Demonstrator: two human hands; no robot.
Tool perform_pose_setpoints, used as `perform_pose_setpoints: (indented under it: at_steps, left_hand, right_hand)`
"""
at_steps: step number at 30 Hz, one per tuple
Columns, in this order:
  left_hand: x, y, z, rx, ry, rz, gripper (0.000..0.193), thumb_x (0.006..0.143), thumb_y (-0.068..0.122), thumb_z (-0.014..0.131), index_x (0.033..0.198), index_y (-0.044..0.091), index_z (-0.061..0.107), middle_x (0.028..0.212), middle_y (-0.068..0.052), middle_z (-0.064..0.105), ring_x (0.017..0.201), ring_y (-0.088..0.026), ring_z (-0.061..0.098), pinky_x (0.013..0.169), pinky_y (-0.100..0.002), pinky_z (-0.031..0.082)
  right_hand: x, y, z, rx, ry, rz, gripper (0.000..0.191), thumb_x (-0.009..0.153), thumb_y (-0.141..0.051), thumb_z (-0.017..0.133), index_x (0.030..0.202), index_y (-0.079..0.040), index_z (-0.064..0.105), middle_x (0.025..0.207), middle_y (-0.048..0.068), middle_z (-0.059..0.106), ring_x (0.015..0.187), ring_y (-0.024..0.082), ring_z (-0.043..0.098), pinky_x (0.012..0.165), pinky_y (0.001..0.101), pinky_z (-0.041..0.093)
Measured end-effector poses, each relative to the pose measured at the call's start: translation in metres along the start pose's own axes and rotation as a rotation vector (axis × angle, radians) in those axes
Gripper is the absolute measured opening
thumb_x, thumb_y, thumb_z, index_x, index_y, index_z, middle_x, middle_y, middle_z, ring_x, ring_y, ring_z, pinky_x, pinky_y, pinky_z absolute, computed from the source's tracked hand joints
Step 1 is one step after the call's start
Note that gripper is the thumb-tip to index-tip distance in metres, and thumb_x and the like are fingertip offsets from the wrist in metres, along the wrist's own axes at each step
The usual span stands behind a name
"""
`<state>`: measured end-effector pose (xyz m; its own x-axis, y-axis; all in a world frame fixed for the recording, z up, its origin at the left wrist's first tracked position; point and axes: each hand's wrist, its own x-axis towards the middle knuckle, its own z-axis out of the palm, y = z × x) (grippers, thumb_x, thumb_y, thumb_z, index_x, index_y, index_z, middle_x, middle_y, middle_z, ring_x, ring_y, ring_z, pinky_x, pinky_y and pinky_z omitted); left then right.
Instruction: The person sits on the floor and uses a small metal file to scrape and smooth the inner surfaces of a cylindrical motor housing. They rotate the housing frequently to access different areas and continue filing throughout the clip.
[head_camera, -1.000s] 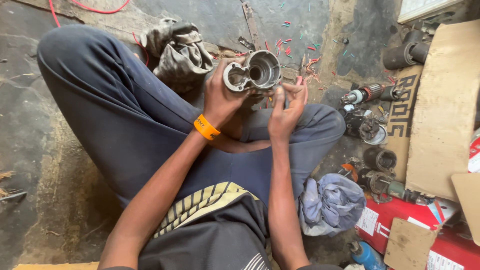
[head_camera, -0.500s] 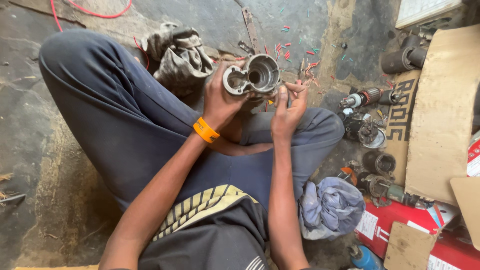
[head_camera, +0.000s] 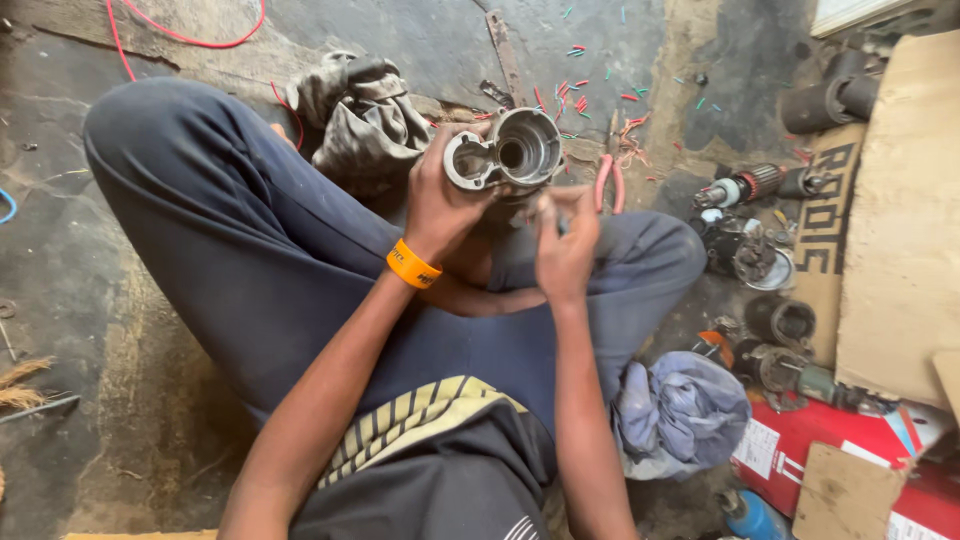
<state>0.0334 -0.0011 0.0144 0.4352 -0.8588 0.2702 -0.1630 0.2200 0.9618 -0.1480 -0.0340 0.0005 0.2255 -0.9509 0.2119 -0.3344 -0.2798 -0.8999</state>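
I sit cross-legged on a dirty floor. My left hand (head_camera: 438, 205), with an orange band on its wrist, grips a grey metal motor housing (head_camera: 505, 150) held over my knees, its two round openings facing up. My right hand (head_camera: 565, 245) is just below and right of the housing, fingers pinched together near its lower edge. Whether something small sits between those fingers is hidden. Red-handled pliers (head_camera: 607, 178) lie on the floor just beyond my right hand.
A greasy grey rag (head_camera: 360, 115) lies past my left knee. A bluish cloth (head_camera: 680, 410) rests by my right thigh. Motor armatures and metal parts (head_camera: 745, 215) are scattered at the right beside cardboard (head_camera: 900, 240). A red box (head_camera: 850, 460) and red wire (head_camera: 190, 40) lie nearby.
Both hands and the housing stay close together. My right hand has dropped slightly lower and nearer to me below the housing. The view has shifted a little.
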Motion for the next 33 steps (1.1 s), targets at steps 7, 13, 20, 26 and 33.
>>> perform_pose_setpoints:
  at_steps: [7,13,20,26,33]
  left_hand:
    - [0.002,0.009,-0.019,-0.058,-0.127,-0.055,0.056,0.077,0.009,0.091,0.123,0.003,0.059,0.120,-0.010,0.071,0.111,-0.019,0.070,0.098,-0.033,0.056]
    - [0.007,0.016,-0.034,-0.122,-0.223,-0.193,0.059,0.077,0.014,0.094,0.121,0.000,0.057,0.125,-0.010,0.070,0.121,-0.016,0.067,0.106,-0.031,0.054]
    - [0.001,0.025,-0.047,-0.359,-0.227,-0.448,0.059,0.077,0.014,0.095,0.117,-0.003,0.056,0.123,-0.014,0.067,0.129,-0.025,0.065,0.113,-0.036,0.051]
    - [-0.002,0.040,-0.052,-0.520,-0.214,-0.593,0.056,0.079,0.013,0.096,0.118,-0.002,0.057,0.132,-0.017,0.069,0.133,-0.035,0.062,0.116,-0.046,0.048]
    - [0.004,0.039,-0.053,-0.448,-0.260,-0.501,0.062,0.075,0.017,0.094,0.122,0.002,0.056,0.127,-0.016,0.070,0.128,-0.038,0.066,0.111,-0.050,0.052]
  right_hand:
    - [-0.007,-0.007,-0.038,0.270,0.017,0.261,0.009,0.104,0.000,0.058,0.112,-0.001,0.053,0.083,0.005,0.058,0.072,0.011,0.059,0.074,0.0268,0.054]
    - [-0.013,0.008,-0.057,0.232,0.046,0.434,0.009,0.105,0.001,0.058,0.113,0.001,0.053,0.085,0.006,0.059,0.074,0.012,0.058,0.074,0.0267,0.050]
    - [-0.028,-0.004,-0.073,0.169,0.059,0.586,0.014,0.106,-0.002,0.061,0.116,0.002,0.052,0.089,0.011,0.064,0.075,0.012,0.055,0.072,0.0248,0.047]
    - [-0.035,-0.016,-0.083,0.190,0.084,0.649,0.016,0.108,-0.002,0.059,0.117,0.004,0.049,0.086,0.016,0.066,0.068,0.011,0.057,0.069,0.0228,0.046]
    - [-0.032,-0.031,-0.085,0.108,0.098,0.702,0.016,0.109,-0.002,0.060,0.117,0.005,0.048,0.088,0.018,0.066,0.071,0.013,0.061,0.070,0.0231,0.051]
